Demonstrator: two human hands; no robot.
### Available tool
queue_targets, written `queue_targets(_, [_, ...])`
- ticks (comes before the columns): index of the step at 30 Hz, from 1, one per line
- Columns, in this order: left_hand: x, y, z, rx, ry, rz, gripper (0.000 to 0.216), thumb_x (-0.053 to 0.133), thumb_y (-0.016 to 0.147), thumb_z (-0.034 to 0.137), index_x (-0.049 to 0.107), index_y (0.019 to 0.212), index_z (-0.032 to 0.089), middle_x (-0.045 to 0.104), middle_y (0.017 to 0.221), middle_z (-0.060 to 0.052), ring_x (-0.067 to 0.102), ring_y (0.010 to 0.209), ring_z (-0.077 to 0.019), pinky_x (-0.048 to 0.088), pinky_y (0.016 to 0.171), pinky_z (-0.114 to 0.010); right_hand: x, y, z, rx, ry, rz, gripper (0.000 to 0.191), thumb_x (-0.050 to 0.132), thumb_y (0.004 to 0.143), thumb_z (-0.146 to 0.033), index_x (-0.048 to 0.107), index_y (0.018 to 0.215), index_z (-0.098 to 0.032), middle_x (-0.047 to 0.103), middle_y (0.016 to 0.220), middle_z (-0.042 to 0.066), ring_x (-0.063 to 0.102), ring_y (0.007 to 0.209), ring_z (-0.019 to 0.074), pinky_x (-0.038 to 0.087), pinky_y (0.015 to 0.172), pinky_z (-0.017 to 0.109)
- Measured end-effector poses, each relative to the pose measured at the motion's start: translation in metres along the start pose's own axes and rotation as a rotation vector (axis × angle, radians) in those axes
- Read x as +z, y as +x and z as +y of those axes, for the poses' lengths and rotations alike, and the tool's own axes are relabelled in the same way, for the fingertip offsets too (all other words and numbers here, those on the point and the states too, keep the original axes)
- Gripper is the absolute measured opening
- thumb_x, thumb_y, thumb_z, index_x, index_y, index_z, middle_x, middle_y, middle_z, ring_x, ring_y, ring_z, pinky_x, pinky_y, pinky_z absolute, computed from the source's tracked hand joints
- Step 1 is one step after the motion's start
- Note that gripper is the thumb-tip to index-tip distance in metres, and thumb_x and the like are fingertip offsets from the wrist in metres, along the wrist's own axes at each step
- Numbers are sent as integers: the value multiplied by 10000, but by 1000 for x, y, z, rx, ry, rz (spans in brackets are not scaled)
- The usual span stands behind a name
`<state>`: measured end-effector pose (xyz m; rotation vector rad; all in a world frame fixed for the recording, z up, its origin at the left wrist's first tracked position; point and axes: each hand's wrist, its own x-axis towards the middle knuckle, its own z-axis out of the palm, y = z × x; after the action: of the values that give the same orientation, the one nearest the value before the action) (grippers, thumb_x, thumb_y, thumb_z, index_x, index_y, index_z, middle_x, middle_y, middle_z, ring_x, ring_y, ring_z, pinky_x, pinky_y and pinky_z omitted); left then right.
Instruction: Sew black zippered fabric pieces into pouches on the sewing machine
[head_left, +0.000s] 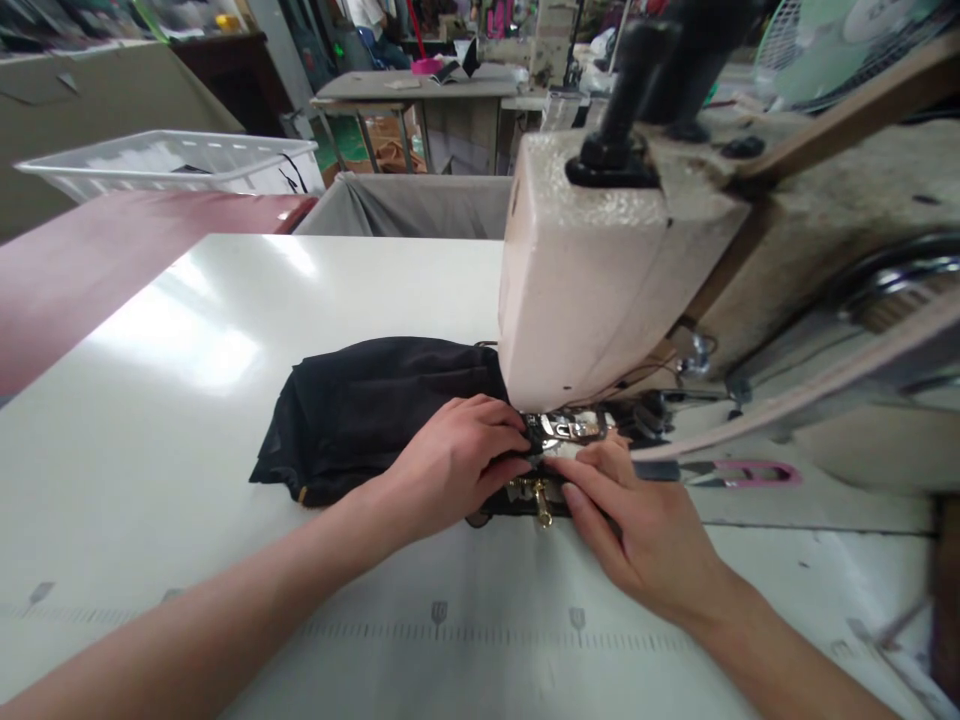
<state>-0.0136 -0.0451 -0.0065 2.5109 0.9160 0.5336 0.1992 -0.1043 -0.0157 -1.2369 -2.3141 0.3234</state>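
Note:
A folded piece of black fabric (367, 410) lies on the white table (172, 400), its right end under the head of a cream sewing machine (592, 270). My left hand (450, 465) rests on the fabric with fingers curled, pressing its edge just before the metal presser foot (566, 428). My right hand (637, 530) comes in from the right, fingers pinched on the same fabric edge near a small brass fitting (541, 500). The fingertips of both hands almost meet at the foot.
Scissors with pink handles (739, 472) lie right of the presser foot. A white plastic basket (180, 165) stands at the back left on a dark red surface (90, 270). Behind the table is a grey cloth bin (409, 205), and further tables. A printed ruler (450, 625) runs along the table front.

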Motion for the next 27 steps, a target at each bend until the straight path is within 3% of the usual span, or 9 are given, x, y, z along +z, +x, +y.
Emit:
queue_targets(4, [3, -2, -2, 51, 30, 44, 192, 512, 919, 215, 700, 904, 184, 691, 989, -63, 629, 905, -202, 503, 795, -342, 0, -1, 1, 29, -49, 8, 304, 422, 935, -222, 583, 1191, -186, 627, 1009, 82, 583, 933, 234, 471, 788, 387])
queue_targets(8, [10, -8, -3, 139, 85, 109, 238, 440, 947, 186, 677, 955, 169, 687, 1002, -61, 615, 970, -201, 493, 862, -361, 2, 0, 1, 36, -90, -28, 277, 424, 940, -242, 609, 1141, -200, 635, 1017, 85, 583, 951, 240, 465, 775, 380])
queue_targets(13, [14, -12, -4, 174, 129, 77, 251, 426, 952, 160, 622, 1108, 176, 665, 1097, -60, 589, 1060, -200, 471, 956, -379, 4, 1, 1, 16, -118, -9, 249, 425, 939, -223, 619, 1096, -207, 644, 982, 80, 570, 943, 247, 443, 810, 409])
queue_targets(21, [12, -11, -8, 171, 150, 84, 229, 427, 913, 120, 649, 933, 171, 665, 1064, -66, 605, 1061, -196, 468, 993, -385, 8, 4, 1, 21, -191, -2, 257, 430, 941, -232, 608, 1121, -188, 630, 1059, 111, 560, 968, 269, 430, 797, 425])
queue_targets(27, [11, -11, -11, 202, 151, 97, 248, 428, 921, 126, 629, 1064, 142, 653, 1132, -92, 587, 1112, -217, 461, 1008, -400, 11, 4, 2, 51, -216, 9, 274, 422, 948, -250, 592, 1158, -202, 615, 1109, 114, 551, 1002, 276, 437, 777, 406])
